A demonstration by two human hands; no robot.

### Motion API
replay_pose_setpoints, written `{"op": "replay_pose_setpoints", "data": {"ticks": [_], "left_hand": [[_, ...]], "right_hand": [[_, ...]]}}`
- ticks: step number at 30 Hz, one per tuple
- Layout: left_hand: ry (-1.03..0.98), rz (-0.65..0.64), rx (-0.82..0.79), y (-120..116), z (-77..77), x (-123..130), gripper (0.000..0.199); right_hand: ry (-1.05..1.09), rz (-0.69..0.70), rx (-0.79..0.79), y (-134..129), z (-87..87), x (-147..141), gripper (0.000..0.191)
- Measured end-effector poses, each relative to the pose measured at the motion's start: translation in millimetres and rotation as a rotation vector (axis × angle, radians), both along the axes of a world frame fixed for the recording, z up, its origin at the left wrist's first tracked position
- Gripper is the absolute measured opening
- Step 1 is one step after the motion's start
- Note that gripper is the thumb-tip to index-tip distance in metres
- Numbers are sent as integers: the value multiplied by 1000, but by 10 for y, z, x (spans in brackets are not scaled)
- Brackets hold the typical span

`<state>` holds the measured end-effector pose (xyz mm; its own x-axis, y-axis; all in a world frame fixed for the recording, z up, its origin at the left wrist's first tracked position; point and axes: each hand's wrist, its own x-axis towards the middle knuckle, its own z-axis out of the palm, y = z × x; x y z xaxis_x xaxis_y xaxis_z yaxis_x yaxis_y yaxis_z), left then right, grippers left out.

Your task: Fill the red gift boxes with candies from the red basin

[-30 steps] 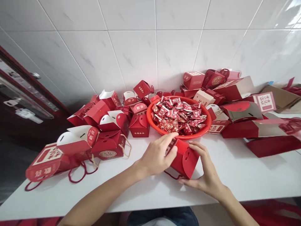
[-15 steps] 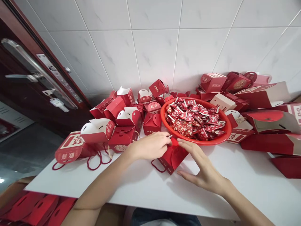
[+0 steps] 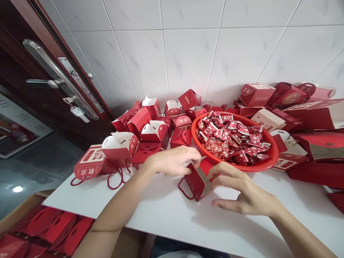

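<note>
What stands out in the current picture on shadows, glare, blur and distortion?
Head view: soft shadow on the smooth white tabletop below the bare right hand; head view: small bright glare on the dark grey floor, far left; head view: red cardboard boxes look stretched near the right edge, likely lens distortion; head view: no heavy blur.

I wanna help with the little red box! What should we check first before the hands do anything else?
1. Top of the small red box open: ok, there's a gap between its sides.
2. Left hand touching the box: ok, at its upper edge.
3. Right hand steadying it firmly: not ok, its thumb is off the box.
4. Dark red cord loop out of the opening: ok, it's outside, on the left.
5. Red bowl holding wrapped packets: ok, piled up.
6. Box empty inside: cannot tell.
</note>
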<state>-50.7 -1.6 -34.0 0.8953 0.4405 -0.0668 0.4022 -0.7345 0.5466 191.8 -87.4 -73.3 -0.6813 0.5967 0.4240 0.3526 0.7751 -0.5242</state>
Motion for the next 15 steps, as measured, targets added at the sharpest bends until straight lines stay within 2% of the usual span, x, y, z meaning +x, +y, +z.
{"op": "replay_pose_setpoints", "data": {"ticks": [6, 8, 12, 15], "left_hand": [[-78, 13, 16, -1, -34, 11, 25], [-58, -10, 19, -10, -36, 22, 23], [48, -19, -17, -54, -6, 41, 14], [3, 84, -4, -119, -1, 66, 24]], "right_hand": [[36, 131, -194, 56, 59, -32, 41], [-29, 135, -222, 75, 84, -48, 39], [-144, 133, -191, 100, 224, -81, 25], [-251, 204, -168, 108, 320, -114, 20]]}}
